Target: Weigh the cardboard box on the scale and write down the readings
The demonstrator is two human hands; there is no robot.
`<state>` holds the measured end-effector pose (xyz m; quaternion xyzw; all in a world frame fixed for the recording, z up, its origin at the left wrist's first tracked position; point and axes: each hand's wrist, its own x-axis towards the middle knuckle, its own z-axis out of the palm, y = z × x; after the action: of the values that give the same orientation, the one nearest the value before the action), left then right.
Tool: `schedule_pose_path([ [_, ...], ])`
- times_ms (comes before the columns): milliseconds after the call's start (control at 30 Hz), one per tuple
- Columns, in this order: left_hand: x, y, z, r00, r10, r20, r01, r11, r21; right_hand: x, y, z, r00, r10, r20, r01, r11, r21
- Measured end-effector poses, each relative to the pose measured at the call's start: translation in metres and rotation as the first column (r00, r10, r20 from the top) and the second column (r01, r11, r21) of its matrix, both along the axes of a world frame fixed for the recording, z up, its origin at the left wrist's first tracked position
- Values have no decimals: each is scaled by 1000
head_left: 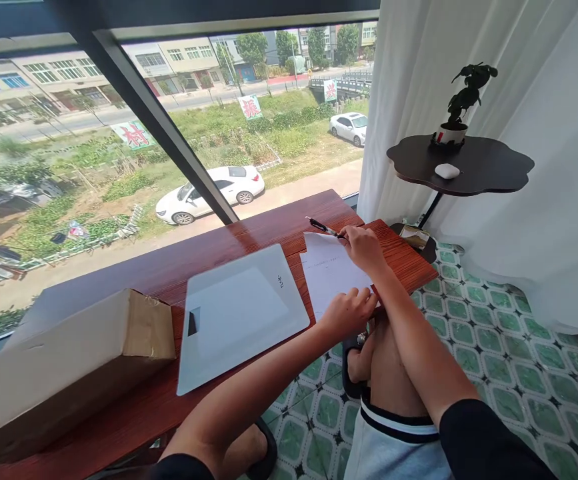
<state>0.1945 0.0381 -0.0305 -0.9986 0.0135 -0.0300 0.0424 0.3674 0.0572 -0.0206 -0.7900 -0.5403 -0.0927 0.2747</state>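
A red-brown wooden table [269,230] is set against a wide window. The left hand [346,312] is closed on the near edge of a white paper sheet [329,270]; the right hand [363,247] is pressed on its far corner, touching a black pen [323,227]. Just beside the paper — a white tablet [239,313], then a cardboard box [63,360].

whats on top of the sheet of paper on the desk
Both hands rest on the paper: the left hand presses its near edge, and the right hand sits at its far edge, touching a pen. Faint print shows; the parts under the hands are covered.
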Motion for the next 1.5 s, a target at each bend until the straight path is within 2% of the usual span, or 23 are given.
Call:
schedule_pose_path([
  [67, 1, 0, -3, 1000, 11, -10, -11, 1000, -18, 4, -4, 0, 992, 20, -122, -7, 995, 104],
  [167, 4, 1, -5, 999, 38, -8, -38, 997, -72, 9, -8, -3, 946, 125, -298, -64, 977, 205],
  [333, 6, 2, -4, 994, 105, 2, -103, 980, -169, 14, -6, -13, 897, 171, -408, -34, 946, 322],
  [400, 6, 2, -3, 994, 110, 7, -107, 977, -184, 15, -5, -15, 827, 200, -525, -17, 943, 333],
  [500, 7, 1, -3, 993, 117, 18, -112, 974, -195, 15, -4, -19, 662, 253, -705, -49, 954, 297],
  [533, 7, 1, -3, 993, 120, 21, -113, 974, -197, 15, -3, -20, 648, 251, -719, -63, 958, 278],
  [733, 8, 0, -5, 992, 121, 46, -109, 973, -204, 14, 2, -31, 783, 144, -605, -53, 985, 165],
  [900, 8, 0, -4, 990, 130, 59, -114, 968, -223, 14, 6, -37, 777, 72, -625, -28, 996, 79],
  [1133, 8, -1, -2, 990, 132, 53, -118, 970, -212, 13, 7, -39, 773, 100, -626, -44, 994, 104],
  [1367, 8, -2, -3, 987, 143, 70, -124, 967, -224, 14, 7, -39, 858, 138, -494, -86, 988, 125],
  [1500, 8, -2, -3, 987, 145, 74, -125, 965, -230, 14, 7, -36, 868, 127, -479, -82, 990, 113],
])
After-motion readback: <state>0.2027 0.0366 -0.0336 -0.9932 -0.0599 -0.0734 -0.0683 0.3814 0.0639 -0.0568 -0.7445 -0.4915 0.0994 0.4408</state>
